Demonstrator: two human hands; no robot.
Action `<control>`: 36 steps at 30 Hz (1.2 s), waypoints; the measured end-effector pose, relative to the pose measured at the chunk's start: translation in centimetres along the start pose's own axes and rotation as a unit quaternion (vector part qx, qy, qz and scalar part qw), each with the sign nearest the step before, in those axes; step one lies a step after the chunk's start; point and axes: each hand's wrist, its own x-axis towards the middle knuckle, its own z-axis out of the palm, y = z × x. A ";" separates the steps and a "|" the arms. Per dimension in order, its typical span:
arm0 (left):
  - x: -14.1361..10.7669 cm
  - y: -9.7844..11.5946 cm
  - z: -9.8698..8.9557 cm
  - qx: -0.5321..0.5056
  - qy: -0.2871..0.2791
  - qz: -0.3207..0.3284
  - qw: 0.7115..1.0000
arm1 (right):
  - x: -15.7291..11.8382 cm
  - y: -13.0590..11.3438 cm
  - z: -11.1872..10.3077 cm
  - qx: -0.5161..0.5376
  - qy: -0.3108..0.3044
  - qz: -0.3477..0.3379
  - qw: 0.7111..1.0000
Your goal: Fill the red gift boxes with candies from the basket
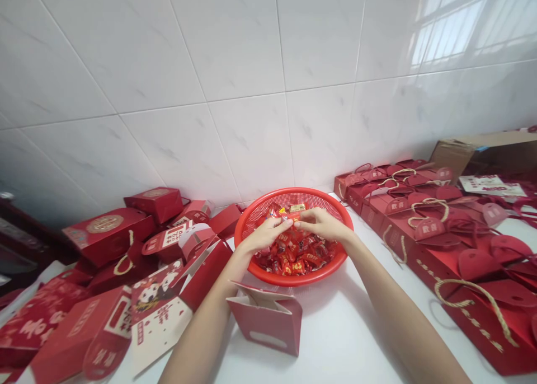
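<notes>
Both of my hands are over a red plastic basket (pixel 293 282) filled with wrapped candies (pixel 289 261) in shiny red wrappers. My left hand (pixel 268 234) is closed, its thumb and fingers pinching a red wrapped candy (pixel 295 216). From the other side, my right hand (pixel 321 225) has its thumb and fingers closed on the same candy; part of it is hidden by the fingers. A gold-coloured wrapped piece (pixel 297 207) lies just behind my fingertips. Between my forearms, in front of the basket, a small red paper box (pixel 268 325) stands with its top open.
On the left, red gift boxes (pixel 109 227) lie in a loose pile beside a panda-printed box (pixel 157 311). Rows of red boxes with rope handles (pixel 419 233) line the right side. Behind them is a cardboard carton (pixel 453 157). A tiled wall (pixel 247 143) closes off the white table (pixel 335 339).
</notes>
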 end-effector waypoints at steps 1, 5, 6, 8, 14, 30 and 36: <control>0.0 0.0 0.0 0.015 0.004 0.006 1.000 | 0.0 0.0 0.0 -0.003 -0.003 0.005 1.000; 0.1 0.0 -0.1 0.047 0.001 0.022 0.999 | 0.0 0.1 0.0 0.001 -0.007 0.015 1.000; 0.1 0.0 -0.1 0.050 -0.001 0.026 0.998 | 0.0 0.1 0.0 0.009 -0.005 0.015 1.000; 0.0 0.1 0.0 0.059 -0.002 0.037 0.998 | 0.0 0.2 0.1 0.031 0.002 0.016 0.999; 0.2 0.2 0.2 0.082 -0.001 0.051 0.995 | 0.0 -0.1 0.2 0.098 -0.007 0.019 0.995; 0.7 -0.4 0.9 0.107 -0.039 0.031 0.993 | -0.1 -0.8 0.1 0.055 -0.004 0.013 0.998; 0.7 0.0 1.0 0.117 0.004 0.071 0.991 | 0.1 -1.2 -0.1 0.108 0.069 0.025 0.991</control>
